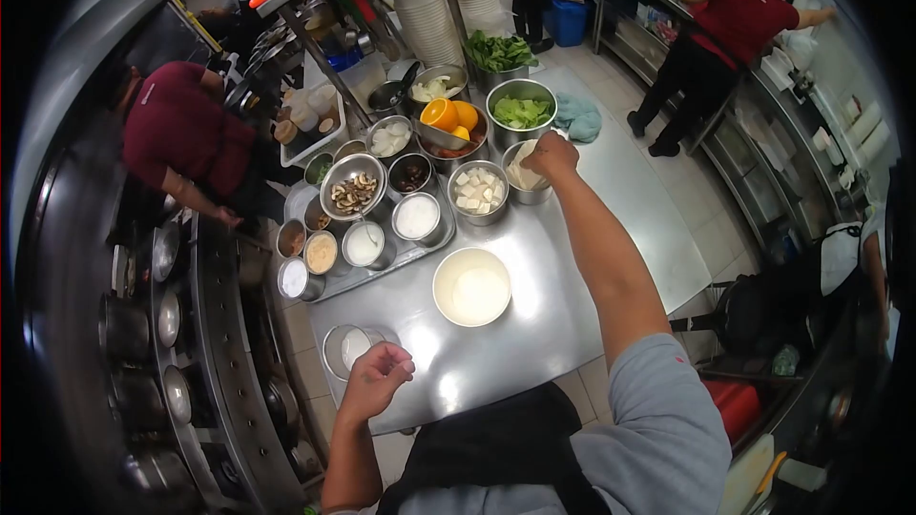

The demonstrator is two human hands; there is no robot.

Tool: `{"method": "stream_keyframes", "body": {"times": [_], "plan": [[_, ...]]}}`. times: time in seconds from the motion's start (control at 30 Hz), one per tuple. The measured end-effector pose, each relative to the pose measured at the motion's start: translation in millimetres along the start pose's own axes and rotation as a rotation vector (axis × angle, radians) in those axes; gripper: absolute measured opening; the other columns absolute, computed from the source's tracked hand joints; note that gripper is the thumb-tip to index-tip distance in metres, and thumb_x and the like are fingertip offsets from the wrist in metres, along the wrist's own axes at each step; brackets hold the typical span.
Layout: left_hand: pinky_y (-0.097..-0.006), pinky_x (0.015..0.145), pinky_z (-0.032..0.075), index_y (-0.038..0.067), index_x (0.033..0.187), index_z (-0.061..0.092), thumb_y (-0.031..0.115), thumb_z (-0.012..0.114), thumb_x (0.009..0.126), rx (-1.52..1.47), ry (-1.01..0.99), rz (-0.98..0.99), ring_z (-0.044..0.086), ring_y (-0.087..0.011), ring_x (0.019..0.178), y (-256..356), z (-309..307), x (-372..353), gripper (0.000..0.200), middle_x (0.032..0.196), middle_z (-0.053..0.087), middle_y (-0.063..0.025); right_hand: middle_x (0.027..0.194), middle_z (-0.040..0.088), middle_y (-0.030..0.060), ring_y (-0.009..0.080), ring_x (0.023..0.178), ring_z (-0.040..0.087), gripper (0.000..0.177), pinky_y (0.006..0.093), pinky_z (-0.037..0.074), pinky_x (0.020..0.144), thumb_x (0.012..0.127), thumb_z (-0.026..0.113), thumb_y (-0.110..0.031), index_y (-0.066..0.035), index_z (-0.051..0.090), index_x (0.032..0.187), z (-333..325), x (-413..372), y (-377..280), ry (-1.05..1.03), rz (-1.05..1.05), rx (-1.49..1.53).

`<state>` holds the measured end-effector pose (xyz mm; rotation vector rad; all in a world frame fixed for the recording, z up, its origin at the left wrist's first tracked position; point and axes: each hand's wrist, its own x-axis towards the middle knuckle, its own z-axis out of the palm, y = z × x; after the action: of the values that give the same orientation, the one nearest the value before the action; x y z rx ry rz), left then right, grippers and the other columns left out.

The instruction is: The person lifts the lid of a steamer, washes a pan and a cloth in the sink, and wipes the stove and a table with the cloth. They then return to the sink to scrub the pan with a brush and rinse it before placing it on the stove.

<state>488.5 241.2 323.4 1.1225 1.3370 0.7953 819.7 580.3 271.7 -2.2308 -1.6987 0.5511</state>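
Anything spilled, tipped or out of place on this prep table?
Nothing stands out. The metal containers stand upright, no spill shows on the table. The right hand reaches into one; a crumpled cloth lies at the far edge.

One head-worn camera looks forward and steeply down on the worktop [477, 362] from close above. Its fisheye view bends the edges.

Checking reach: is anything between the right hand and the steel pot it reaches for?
Nothing visible does. The right hand is over the steel pot of pale food, at its far rim; the pot of white cubes stands beside it.
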Motion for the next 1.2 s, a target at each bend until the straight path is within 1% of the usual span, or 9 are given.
{"method": "stream_keyframes", "body": {"times": [0.37, 0.5, 0.6, 0.73, 0.8, 0.83, 0.97, 1.1, 1.2], "plan": [[-0.0247, 0.066, 0.049, 0.001, 0.093, 0.055, 0.009, 0.063, 0.086, -0.051, -0.064, 0.005, 0.06, -0.0121, 0.071, -1.5, -3.3, -2.4, 0.013, 0.08, 0.061, -0.0057, 0.102, 0.064, 0.0161, 0.0294, 0.093, 0.063, 0.066, 0.0355, 0.049, 0.08, 0.053, 0.078, -0.038, 0.0, 0.055, 0.101, 7.2, -11.5, 16.3, 0.091, 0.088, 0.273], [-0.0271, 0.068, 0.05, 0.0, 0.095, 0.055, 0.009, 0.062, 0.087, -0.165, -0.235, -0.044, 0.061, -0.0146, 0.073, -5.3, -1.5, 16.3, 0.015, 0.084, 0.062, -0.0077, 0.1, 0.064, 0.0141, 0.0218, 0.09, 0.064, 0.06, 0.0313, 0.05, 0.075, 0.058, 0.08, -0.029, -0.001, 0.058, 0.106, 22.3, -3.7, 42.9, 0.238, 0.218, 0.641], [-0.0289, 0.071, 0.051, 0.0, 0.103, 0.053, 0.01, 0.063, 0.086, -0.21, -0.384, -0.022, 0.062, -0.0169, 0.081, 1.4, 30.5, 32.6, 0.022, 0.093, 0.062, -0.0099, 0.088, 0.067, 0.0097, 0.0183, 0.077, 0.065, 0.031, 0.0285, 0.051, 0.073, 0.071, 0.076, -0.018, 0.002, 0.064, 0.091, -0.2, -48.5, 49.0, 0.12, 0.13, 1.473], [-0.0331, 0.078, 0.051, 0.003, 0.125, 0.044, 0.023, 0.06, 0.089, -0.27, -0.518, 0.232, 0.056, -0.0229, 0.106, 1.8, 83.2, 68.5, 0.044, 0.122, 0.051, -0.0114, 0.105, 0.065, 0.0077, 0.0191, 0.095, 0.063, 0.039, 0.0328, 0.048, 0.088, 0.081, 0.067, -0.021, 0.0, 0.058, 0.113, 13.6, -124.5, 80.5, -0.015, -0.055, 1.893], [-0.0386, 0.085, 0.049, 0.006, 0.136, 0.033, 0.042, 0.051, 0.09, -0.155, -0.437, 0.342, 0.05, -0.0268, 0.116, -0.2, 100.2, 95.9, 0.061, 0.129, 0.044, -0.0121, 0.1, 0.064, 0.0066, 0.0164, 0.09, 0.061, 0.035, 0.0304, 0.047, 0.083, 0.08, 0.069, -0.024, -0.001, 0.062, 0.106, -2.9, -195.8, 77.5, 0.107, 0.029, 1.685], [-0.0407, 0.089, 0.046, 0.005, 0.138, 0.029, 0.042, 0.05, 0.09, -0.248, -0.379, 0.23, 0.048, -0.0278, 0.118, 3.2, 107.9, 107.5, 0.064, 0.132, 0.042, -0.0133, 0.099, 0.064, 0.0079, 0.0159, 0.089, 0.06, 0.037, 0.0303, 0.047, 0.081, 0.075, 0.074, -0.024, -0.001, 0.063, 0.101, 1.2, -216.4, 87.3, 0.11, 0.123, 1.619], [-0.0391, 0.104, 0.033, 0.001, 0.139, 0.027, 0.05, 0.044, 0.092, -0.54, -0.863, -0.037, 0.041, -0.027, 0.126, 1.8, 156.2, 113.1, 0.07, 0.14, 0.036, -0.0168, 0.085, 0.061, 0.0092, 0.0181, 0.075, 0.059, 0.055, 0.0294, 0.048, 0.071, 0.057, 0.085, -0.025, 0.001, 0.057, 0.096, -22.0, -331.1, 104.4, 0.162, 0.303, 1.271], [-0.0399, 0.101, 0.038, -0.003, 0.136, 0.032, 0.042, 0.044, 0.094, -0.444, -0.975, -0.227, 0.047, -0.0277, 0.121, -28.4, 210.0, 65.4, 0.063, 0.135, 0.043, -0.0173, 0.086, 0.06, 0.0125, 0.0209, 0.078, 0.058, 0.054, 0.0311, 0.048, 0.07, 0.058, 0.082, -0.027, 0.001, 0.053, 0.094, -24.2, -405.0, 127.7, 0.18, 0.334, 1.112], [-0.0405, 0.091, 0.048, 0.002, 0.134, 0.037, 0.044, 0.049, 0.092, -0.502, -0.978, -0.339, 0.056, -0.0272, 0.109, -44.3, 258.3, 40.5, 0.061, 0.126, 0.051, -0.0155, 0.092, 0.06, 0.0154, 0.0241, 0.087, 0.06, 0.063, 0.0332, 0.048, 0.073, 0.065, 0.077, -0.044, 0.002, 0.053, 0.1, -38.5, -444.7, 163.3, 0.198, 0.262, 0.871]]}}
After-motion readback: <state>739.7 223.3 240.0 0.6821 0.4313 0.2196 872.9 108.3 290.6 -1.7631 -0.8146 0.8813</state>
